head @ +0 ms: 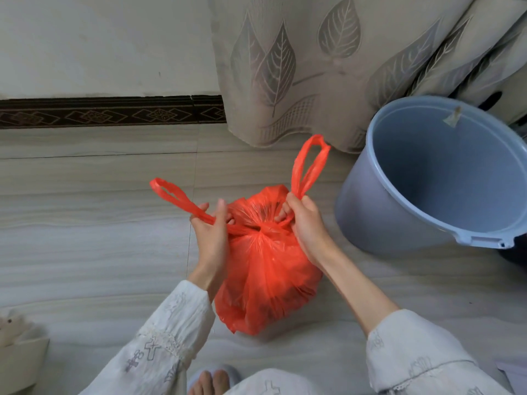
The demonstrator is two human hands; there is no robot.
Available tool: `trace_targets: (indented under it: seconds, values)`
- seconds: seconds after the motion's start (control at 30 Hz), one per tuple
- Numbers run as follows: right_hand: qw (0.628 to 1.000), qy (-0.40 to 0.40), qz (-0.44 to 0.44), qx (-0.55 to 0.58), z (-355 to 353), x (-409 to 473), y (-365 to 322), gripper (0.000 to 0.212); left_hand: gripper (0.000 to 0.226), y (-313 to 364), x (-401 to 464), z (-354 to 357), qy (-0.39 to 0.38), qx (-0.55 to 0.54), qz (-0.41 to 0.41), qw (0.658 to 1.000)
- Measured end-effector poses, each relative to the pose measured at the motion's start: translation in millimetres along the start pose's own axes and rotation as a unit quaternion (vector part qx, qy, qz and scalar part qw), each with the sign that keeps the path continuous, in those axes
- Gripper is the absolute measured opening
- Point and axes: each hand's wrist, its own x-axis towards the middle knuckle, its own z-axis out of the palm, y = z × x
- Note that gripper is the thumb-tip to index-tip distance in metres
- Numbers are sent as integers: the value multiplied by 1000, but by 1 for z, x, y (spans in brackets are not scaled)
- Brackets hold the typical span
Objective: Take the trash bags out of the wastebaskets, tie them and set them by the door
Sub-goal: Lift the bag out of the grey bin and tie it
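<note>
A full red trash bag (265,280) stands on the tiled floor in front of me. Its two handle loops are crossed in a knot at the top. My left hand (211,232) grips the left handle loop (174,198), which sticks out to the left. My right hand (305,223) grips the right handle loop (310,163), which points up and away. Both loops are pulled apart across the bag's mouth. A pale blue wastebasket (399,223) stands to the right of the bag with no liner inside.
A beige leaf-patterned curtain (285,67) hangs behind the bag and the wastebasket. A dark patterned skirting strip (108,112) runs along the white wall. My slippered foot (212,379) is near the bottom edge. A beige slipper-like object (20,354) lies at the bottom left.
</note>
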Motion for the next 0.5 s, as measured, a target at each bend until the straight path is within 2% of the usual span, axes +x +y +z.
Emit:
trace_targets:
  seconds: [0.03, 0.1, 0.17, 0.23, 0.3, 0.5]
  values:
    - [999, 2, -16, -34, 1, 0, 2, 33, 27, -5, -4, -2, -4, 72, 22, 997]
    - [997, -1, -50, -63, 3, -2, 4, 33, 22, -9, -7, -2, 24, 140, 53, 988]
    - [994, -15, -77, -74, 4, -5, 1, 34, 30, -6, -6, 1, 21, 107, 39, 993]
    - [994, -41, -86, -55, 5, -8, -4, 35, 35, 1, -6, 6, -16, -11, -6, 1000]
    - [997, -61, -52, 4, 5, -11, -10, 37, 34, 8, -7, 11, -49, -91, -37, 994]
    - [993, -26, 30, 108, -17, -5, -11, 39, 35, 26, 8, 8, -90, 19, 1, 996]
